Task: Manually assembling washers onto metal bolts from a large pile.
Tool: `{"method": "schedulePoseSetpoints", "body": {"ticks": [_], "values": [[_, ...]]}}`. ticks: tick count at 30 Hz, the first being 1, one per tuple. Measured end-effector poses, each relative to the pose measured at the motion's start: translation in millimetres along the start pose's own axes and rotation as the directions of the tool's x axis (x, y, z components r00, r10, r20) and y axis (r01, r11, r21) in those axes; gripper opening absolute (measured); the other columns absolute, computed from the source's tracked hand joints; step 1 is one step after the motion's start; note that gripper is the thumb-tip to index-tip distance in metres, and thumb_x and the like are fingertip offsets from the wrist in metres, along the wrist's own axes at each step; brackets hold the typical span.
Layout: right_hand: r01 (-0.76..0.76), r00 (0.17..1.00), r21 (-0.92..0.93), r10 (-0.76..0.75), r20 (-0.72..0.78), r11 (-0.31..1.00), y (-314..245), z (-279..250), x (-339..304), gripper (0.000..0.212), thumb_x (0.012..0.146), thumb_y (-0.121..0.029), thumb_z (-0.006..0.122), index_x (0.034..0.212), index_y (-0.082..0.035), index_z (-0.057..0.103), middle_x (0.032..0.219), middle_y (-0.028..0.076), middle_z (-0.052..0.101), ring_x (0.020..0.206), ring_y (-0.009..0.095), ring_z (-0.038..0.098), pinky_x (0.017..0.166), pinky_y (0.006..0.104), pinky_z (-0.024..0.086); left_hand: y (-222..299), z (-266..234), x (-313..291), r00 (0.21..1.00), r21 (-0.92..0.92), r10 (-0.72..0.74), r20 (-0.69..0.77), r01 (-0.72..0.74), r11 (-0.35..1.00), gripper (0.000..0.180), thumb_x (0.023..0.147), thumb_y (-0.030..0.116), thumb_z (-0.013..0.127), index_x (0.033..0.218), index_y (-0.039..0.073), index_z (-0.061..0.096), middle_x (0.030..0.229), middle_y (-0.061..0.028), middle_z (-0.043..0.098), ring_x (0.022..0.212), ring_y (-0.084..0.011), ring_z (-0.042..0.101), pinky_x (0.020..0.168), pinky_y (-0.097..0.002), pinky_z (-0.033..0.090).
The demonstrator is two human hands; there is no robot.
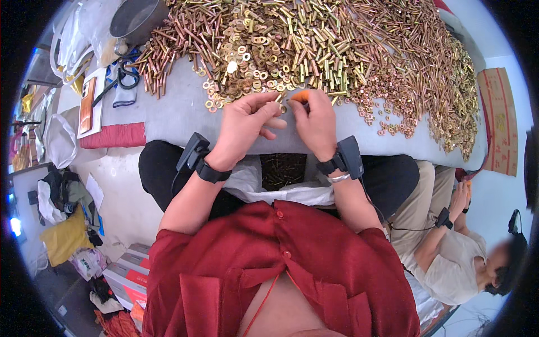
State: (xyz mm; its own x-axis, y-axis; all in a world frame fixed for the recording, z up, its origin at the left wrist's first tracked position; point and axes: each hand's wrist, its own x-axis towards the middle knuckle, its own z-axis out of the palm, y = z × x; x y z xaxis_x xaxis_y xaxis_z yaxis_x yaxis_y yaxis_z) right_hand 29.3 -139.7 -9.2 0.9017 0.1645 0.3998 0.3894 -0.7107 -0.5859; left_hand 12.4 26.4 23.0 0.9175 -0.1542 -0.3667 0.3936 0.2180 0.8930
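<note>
My left hand (250, 121) is closed in a pinch at the near edge of the heap. Between its thumb and forefinger a small brass-coloured metal piece (279, 99) shows, too small to name surely. Pale covers sit on some of its fingertips. My right hand (316, 123) is beside it, thumb and fingers pinched together, an orange fingertip cover (300, 97) on the forefinger; what it holds is hidden. Just beyond both hands lie loose flat washers (247, 84) and slim metal sleeves (331, 73). Small nuts (368, 109) are scattered to the right.
A grey table (174, 112) carries the heap. At its left are a dark bowl (137, 21), black-handled scissors (128, 77) and a phone (87, 104). Below my hands, a white sack (250, 182) holds dark metal parts. Another person (449, 264) sits at the right.
</note>
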Motion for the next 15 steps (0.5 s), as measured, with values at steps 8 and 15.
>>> {"method": "schedulePoseSetpoints", "body": {"ticks": [8,15], "values": [[-0.311,0.932,0.635,0.357,0.059,0.707,-9.3,-10.1,-21.5,0.006,0.084,-0.003,0.060,0.089,-0.001,0.059,0.080,0.014,0.064,0.065,0.024,0.062,0.062,0.0290,0.048,-13.1,10.2,0.7,0.987,0.059,-0.100,0.123,0.093,0.994,0.025,0.090,0.014,0.059,0.110,-0.002,0.058,0.091,-0.0099,0.066,0.075,-0.0167,0.067,0.055,-0.0238,0.054],[0.105,0.983,0.177,-0.075,-0.165,0.979,-10.0,-22.6,-34.7,0.015,0.078,-0.006,0.066,0.092,-0.003,0.061,0.082,0.013,0.062,0.071,0.030,0.060,0.061,0.0365,0.049,-15.6,7.9,2.4,0.949,-0.054,-0.194,0.247,0.214,0.975,0.026,0.093,0.017,0.056,0.111,-0.001,0.054,0.091,-0.0101,0.064,0.073,-0.0163,0.066,0.059,-0.0244,0.056]]}}
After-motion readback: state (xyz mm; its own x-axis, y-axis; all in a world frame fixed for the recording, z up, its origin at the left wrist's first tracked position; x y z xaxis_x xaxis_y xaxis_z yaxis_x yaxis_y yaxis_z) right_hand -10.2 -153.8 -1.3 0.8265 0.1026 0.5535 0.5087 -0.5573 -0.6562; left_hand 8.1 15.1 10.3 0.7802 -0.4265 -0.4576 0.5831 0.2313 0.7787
